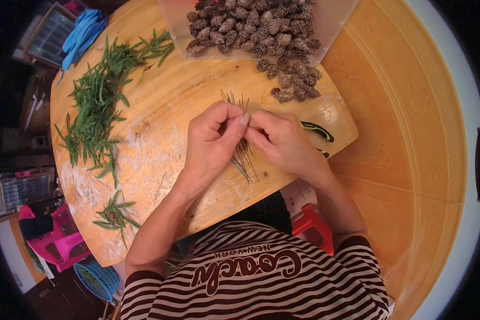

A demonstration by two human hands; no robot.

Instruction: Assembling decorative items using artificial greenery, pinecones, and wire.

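Observation:
Both hands meet above a loose bundle of thin dark wire-like stems (pixel 245 158) lying on the wooden table (pixel 160 133). With thumb and fingertips pressed together, my left hand (pixel 214 133) touches my right hand (pixel 282 140). My right fingers are also closed in a pinch. Whatever sits between the fingertips is too small and covered to make out. Just right of my right hand lie black and yellow tool handles (pixel 318 130), partly hidden by it. A green sprig with a cone at its centre (pixel 113 215) rests at the near left.
Brown cones (pixel 250 26) fill a clear plastic tray (pixel 176 32) at the back, with several spilled beside it (pixel 296 82). Green needle branches (pixel 93 106) lie along the left. A blue cloth (pixel 85 34) hangs at the far left edge. A blue basket (pixel 98 280) stands below.

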